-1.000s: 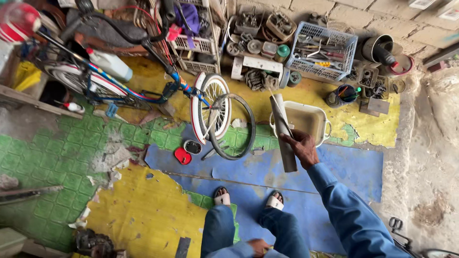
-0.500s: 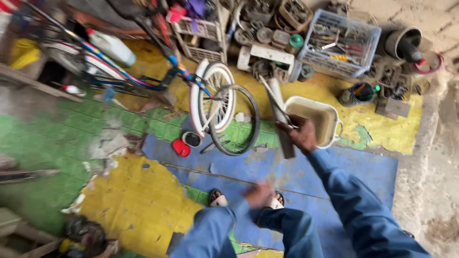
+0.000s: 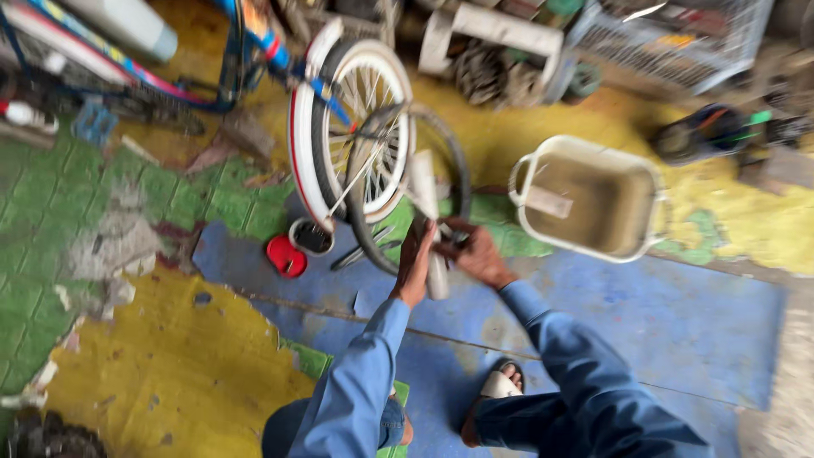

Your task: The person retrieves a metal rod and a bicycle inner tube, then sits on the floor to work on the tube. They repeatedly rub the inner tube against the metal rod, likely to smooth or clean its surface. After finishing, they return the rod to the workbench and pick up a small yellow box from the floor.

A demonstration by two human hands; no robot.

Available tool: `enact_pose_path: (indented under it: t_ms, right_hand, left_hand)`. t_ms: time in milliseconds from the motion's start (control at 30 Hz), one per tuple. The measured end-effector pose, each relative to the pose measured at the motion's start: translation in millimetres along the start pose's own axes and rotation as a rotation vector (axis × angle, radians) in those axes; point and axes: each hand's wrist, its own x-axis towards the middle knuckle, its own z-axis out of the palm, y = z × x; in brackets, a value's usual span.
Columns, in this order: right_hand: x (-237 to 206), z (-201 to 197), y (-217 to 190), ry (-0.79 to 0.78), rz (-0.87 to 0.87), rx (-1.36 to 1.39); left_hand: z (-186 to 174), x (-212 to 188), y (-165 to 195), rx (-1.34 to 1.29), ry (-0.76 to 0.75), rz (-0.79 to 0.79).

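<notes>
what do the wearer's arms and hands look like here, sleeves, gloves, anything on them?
Both arms wear long blue denim-like sleeves with buttoned-style cuffs ending at the wrists. The left hand and right hand are bare: no gloves, and no watch or ring can be made out. Motion blur hides finer detail on the fingers.

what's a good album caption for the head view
Both hands, left hand and right hand, grip a pale tube beside a bicycle wheel.

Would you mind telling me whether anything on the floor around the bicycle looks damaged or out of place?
Yes: the painted floor is badly worn, its yellow, green and blue coats peeling in ragged patches. A bare wheel rim leans loose against the bicycle's white-tyred wheel. Both the left hand and right hand grip a pale tube.
</notes>
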Motion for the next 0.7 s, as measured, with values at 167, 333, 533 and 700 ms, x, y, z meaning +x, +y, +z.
enact_pose_path:
  t_ms: [167,333,533,700]
  right_hand:
    - [47.8,13.3,102.2,0.068,-0.207,0.118]
    - [76.8,78.0,208.3,0.012,-0.085,-0.275]
    - [106.4,114.3,280.4,-0.192,-0.136,-0.401]
    - [122.7,104.8,309.6,-0.313,-0.197,-0.489]
  left_hand:
    - [-49.7,30.5,-71.5,0.248,0.17,0.188]
    - [-84.8,14.0,-162.8,0.375,0.471,0.134]
    - [-116.1,-12.9,-265.5,0.528,0.511,0.165]
    - [-121.2,-29.0,-314.8,0.48,0.509,-0.028]
